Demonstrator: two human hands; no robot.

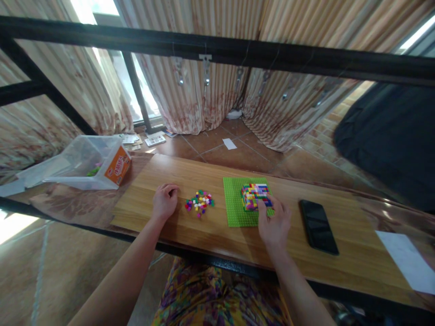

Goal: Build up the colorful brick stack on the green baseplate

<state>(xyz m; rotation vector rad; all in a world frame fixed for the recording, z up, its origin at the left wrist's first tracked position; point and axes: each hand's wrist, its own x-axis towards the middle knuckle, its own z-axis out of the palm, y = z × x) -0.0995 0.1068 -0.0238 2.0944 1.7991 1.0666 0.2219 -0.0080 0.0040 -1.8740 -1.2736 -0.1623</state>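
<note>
A block-shaped build of many-coloured toy bricks (252, 195) stands on a green baseplate (233, 213). My right hand (276, 222) is at the build's right side, with thumb and forefinger bent against it. Whether a small loose brick is between those fingertips cannot be made out. My left hand (165, 201) rests on the wooden board with its fingers curled in, and nothing shows in it. Just right of that hand lies a scattered pile of small loose bricks (200, 201) in several colours.
A black phone (318, 226) lies right of the baseplate, and a white paper (406, 258) sits farther right. At the left stands a clear plastic bin (91, 179) with an orange label. A dark metal bar (217, 47) crosses ahead, before striped curtains (190, 95).
</note>
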